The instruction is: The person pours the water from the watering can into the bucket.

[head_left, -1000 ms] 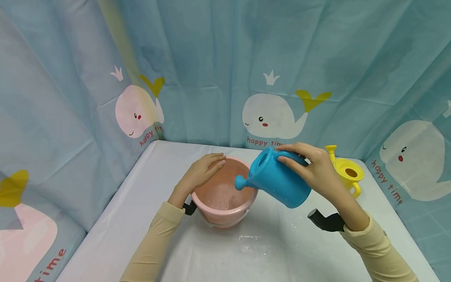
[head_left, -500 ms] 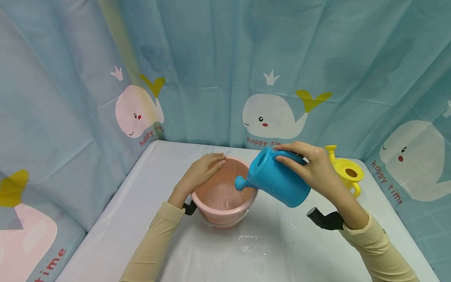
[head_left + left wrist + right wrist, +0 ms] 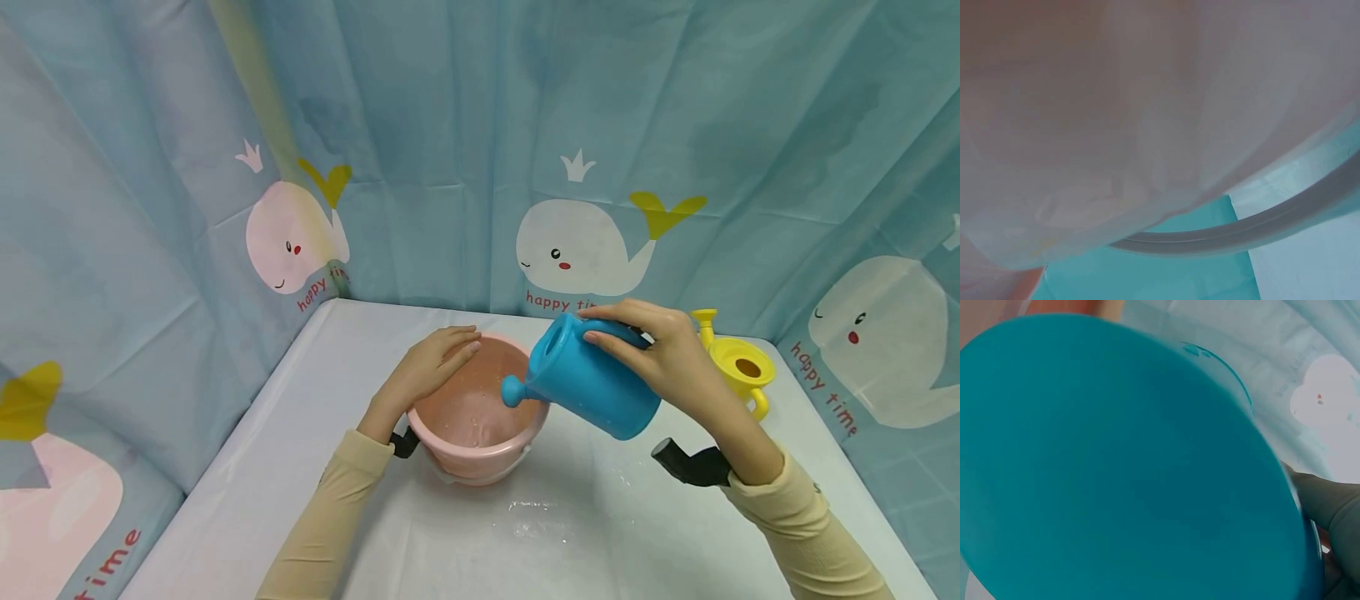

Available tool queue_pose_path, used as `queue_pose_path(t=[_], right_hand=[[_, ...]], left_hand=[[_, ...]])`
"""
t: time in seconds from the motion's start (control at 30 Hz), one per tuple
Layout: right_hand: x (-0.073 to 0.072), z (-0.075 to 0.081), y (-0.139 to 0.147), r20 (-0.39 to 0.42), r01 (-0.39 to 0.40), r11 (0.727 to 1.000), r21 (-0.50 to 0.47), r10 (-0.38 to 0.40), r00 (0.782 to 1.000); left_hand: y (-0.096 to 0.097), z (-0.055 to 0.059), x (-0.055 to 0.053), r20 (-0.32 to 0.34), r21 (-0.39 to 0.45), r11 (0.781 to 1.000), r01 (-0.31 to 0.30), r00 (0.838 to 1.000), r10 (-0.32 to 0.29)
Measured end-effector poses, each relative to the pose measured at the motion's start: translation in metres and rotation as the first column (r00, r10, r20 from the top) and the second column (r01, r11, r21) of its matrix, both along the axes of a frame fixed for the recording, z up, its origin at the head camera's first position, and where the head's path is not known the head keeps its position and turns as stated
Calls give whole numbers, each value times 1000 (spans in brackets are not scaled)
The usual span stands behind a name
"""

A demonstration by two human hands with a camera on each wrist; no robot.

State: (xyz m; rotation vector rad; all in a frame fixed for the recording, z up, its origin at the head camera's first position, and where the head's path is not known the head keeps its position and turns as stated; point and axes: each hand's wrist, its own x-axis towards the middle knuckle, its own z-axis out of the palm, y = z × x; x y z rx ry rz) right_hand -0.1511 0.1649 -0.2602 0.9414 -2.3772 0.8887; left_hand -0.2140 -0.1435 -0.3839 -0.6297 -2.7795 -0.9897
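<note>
In the head view, a blue watering can (image 3: 592,379) is tilted to the left, its round spout head (image 3: 513,390) over the opening of a pink bucket (image 3: 480,454). My right hand (image 3: 660,346) grips the can's handle from above. My left hand (image 3: 435,367) holds the bucket's far left rim, fingers along the edge and thumb over the inside. Shallow water with a small splash shows at the bucket's bottom. The left wrist view is filled by the bucket's outer wall (image 3: 1147,125) and its hanging handle (image 3: 1210,242). The can's base (image 3: 1129,462) fills the right wrist view.
A yellow watering can (image 3: 738,367) stands at the table's back right. Wet patches (image 3: 540,525) lie on the white tabletop (image 3: 465,558) in front of the bucket. Blue curtains with whale prints (image 3: 577,246) enclose the back and sides.
My right hand and the blue watering can have shifted very slightly up and to the left, the can still tilted. The bucket and my left hand have stayed put.
</note>
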Motion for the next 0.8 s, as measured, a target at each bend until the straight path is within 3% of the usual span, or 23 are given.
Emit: queue_pose_path(t=[0.8], right_hand=[[2, 6, -4, 11, -12, 1000, 24, 12, 1000]], left_hand=[[0, 1, 1, 8, 7, 1000, -9, 1000, 9]])
